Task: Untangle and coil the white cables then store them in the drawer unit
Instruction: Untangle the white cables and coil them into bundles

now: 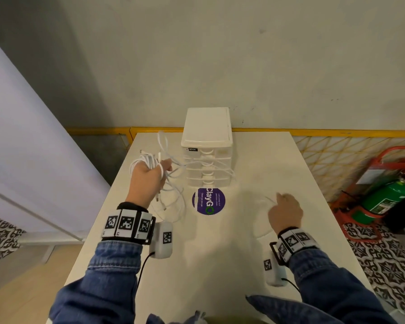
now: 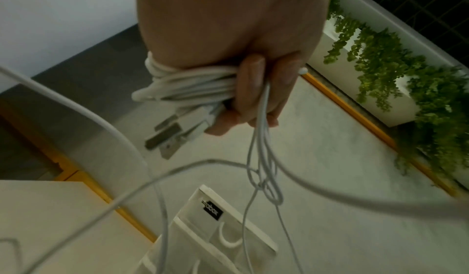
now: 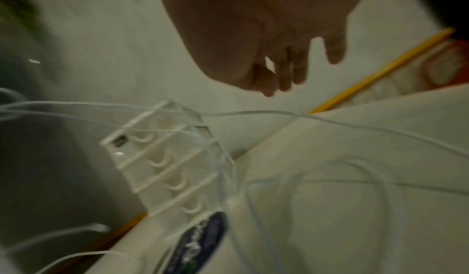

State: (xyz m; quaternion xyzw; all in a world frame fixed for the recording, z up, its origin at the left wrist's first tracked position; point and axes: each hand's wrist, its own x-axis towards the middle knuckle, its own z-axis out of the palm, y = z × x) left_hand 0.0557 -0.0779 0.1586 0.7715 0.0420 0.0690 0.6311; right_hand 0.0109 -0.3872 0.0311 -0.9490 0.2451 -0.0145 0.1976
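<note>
My left hand (image 1: 153, 174) is raised over the table's left side and grips a coiled bundle of white cables (image 1: 146, 160). In the left wrist view the coil (image 2: 187, 85) is wrapped round the hand (image 2: 253, 91), with USB plugs (image 2: 167, 136) sticking out. Loose strands hang from it into a knot (image 2: 264, 184) and trail as loops (image 1: 175, 197) on the table. The white drawer unit (image 1: 207, 146) stands at the back, its drawers closed. My right hand (image 1: 282, 203) hovers low at the right with curled fingers beside a thin strand (image 3: 253, 112). Blur hides whether it pinches that strand.
A round purple sticker (image 1: 208, 201) lies on the white table (image 1: 278, 160) in front of the drawer unit. Cable strands cross the unit's front (image 3: 164, 158). A green fire extinguisher (image 1: 384, 197) in a red stand sits on the floor to the right, behind a yellow mesh fence.
</note>
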